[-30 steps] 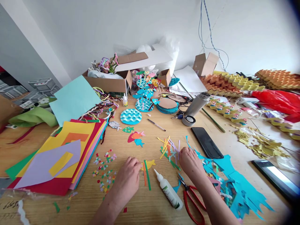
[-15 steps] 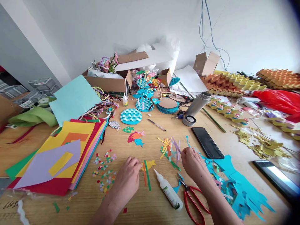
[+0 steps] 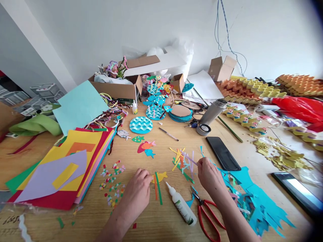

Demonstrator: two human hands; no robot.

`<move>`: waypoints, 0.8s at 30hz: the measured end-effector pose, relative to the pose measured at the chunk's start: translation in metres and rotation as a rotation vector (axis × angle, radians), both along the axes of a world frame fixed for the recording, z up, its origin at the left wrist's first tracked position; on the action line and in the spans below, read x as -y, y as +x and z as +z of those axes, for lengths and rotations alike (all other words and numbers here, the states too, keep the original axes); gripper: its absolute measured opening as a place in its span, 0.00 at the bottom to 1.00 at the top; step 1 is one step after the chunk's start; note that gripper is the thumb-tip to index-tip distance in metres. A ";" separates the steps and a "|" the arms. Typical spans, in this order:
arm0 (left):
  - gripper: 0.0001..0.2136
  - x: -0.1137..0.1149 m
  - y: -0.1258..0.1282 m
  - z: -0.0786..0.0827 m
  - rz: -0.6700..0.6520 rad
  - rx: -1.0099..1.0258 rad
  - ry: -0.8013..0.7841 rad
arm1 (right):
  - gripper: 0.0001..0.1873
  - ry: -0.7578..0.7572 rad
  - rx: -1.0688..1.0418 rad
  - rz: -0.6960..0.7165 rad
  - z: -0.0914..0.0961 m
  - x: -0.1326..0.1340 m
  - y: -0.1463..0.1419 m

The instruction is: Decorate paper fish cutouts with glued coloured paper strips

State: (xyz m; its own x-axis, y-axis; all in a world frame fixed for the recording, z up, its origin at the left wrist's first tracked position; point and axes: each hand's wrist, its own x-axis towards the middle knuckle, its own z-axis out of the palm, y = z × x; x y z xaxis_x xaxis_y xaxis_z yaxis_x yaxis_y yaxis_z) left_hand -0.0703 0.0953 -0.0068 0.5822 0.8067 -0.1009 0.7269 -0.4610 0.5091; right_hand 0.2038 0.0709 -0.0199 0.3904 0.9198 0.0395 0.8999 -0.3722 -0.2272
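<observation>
A yellow paper fish (image 3: 163, 176) lies flat on the pale wooden surface (image 3: 98, 225), low in the middle; clock directions here run from it. A narrow orange paper strip (image 3: 155, 190) and a narrow green paper strip (image 3: 159, 193) lie across it, their lower ends pointing to six o'clock.

At eight o'clock, the left hand (image 3: 138, 189) rests with its fingers bent close together, tips by the fish's end; whether they pinch or merely steady it, I cannot tell. At three o'clock, the right hand (image 3: 209, 173) pinches one end of a thin purple paper strip (image 3: 189, 158), whose far end reaches over a loose multicoloured heap of paper strips (image 3: 179, 160) at two o'clock.

Lifting carelessly could drag neighbouring strips along, since they overlap. A nudge from the left hand could skew the orange and green strips if they are unglued. The white plastic glue bottle (image 3: 183, 207) at five o'clock, lying with its nozzle towards the fish, might dribble if uncapped. The red-handled metal scissors (image 3: 201, 202) at four o'clock could snag the right forearm.
</observation>
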 end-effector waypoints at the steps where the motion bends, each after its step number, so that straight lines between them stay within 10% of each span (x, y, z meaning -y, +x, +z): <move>1: 0.16 0.000 0.000 0.000 -0.001 0.002 0.000 | 0.07 0.002 -0.012 -0.009 0.000 0.000 0.001; 16: 0.15 -0.001 0.000 0.000 -0.002 0.004 0.002 | 0.11 0.146 -0.292 -0.173 0.027 0.003 -0.001; 24: 0.15 0.000 0.000 0.002 0.003 -0.021 -0.015 | 0.16 -0.033 -0.567 0.136 0.024 0.013 -0.062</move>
State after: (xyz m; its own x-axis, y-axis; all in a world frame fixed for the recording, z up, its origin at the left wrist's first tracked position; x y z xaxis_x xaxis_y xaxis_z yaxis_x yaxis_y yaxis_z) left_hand -0.0702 0.0952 -0.0050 0.5777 0.8066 -0.1247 0.7386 -0.4517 0.5005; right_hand 0.1414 0.0575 0.0043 0.2207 0.9602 -0.1710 0.6810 -0.2772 -0.6778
